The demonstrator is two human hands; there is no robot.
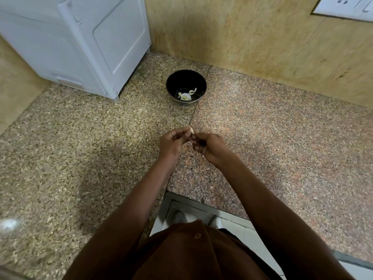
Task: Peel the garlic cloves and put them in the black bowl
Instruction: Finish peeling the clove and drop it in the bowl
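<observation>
A speckled stone counter (262, 128) carries a white appliance (80, 43) at the back left. To its right, near the wall, stands the black bowl (186, 86); it contains a few pale garlic pieces (186, 94). Nearer the person, above the counter, the left hand (173, 141) and right hand (210, 147) meet, fingers curled. Both pinch one garlic clove (192, 130) at the fingertips, well apart from the bowl.

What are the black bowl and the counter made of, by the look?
Black bowl: glossy, probably glazed ceramic or melamine; its inner wall shows soft reflections, which one is unclear. Counter: polished speckled stone, likely granite; grainy pink-brown flecks, a straight seam between slabs, and a light glare at the near left.
</observation>
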